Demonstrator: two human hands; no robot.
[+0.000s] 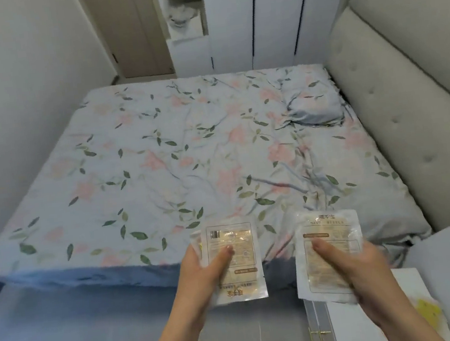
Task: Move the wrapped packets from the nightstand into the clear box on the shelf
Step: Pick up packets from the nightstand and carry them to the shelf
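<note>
My left hand [202,274] grips a stack of clear wrapped packets [242,269] with printed labels, thumb pressed on the top face. My right hand [358,270] holds another wrapped packet [324,240] the same way, thumb on its front. Both hands are raised side by side in front of the bed's near edge. The white nightstand [381,318] lies at the lower right, under my right hand. A white shelf niche [186,29] with something clear on it stands far across the room; whether that is the box I cannot tell.
A bed with a floral sheet [161,163] fills the middle, a small pillow [313,102] at its far right. A padded headboard [396,111] runs along the right. White wardrobe doors [257,18] stand behind. A yellow item [427,311] lies on the nightstand.
</note>
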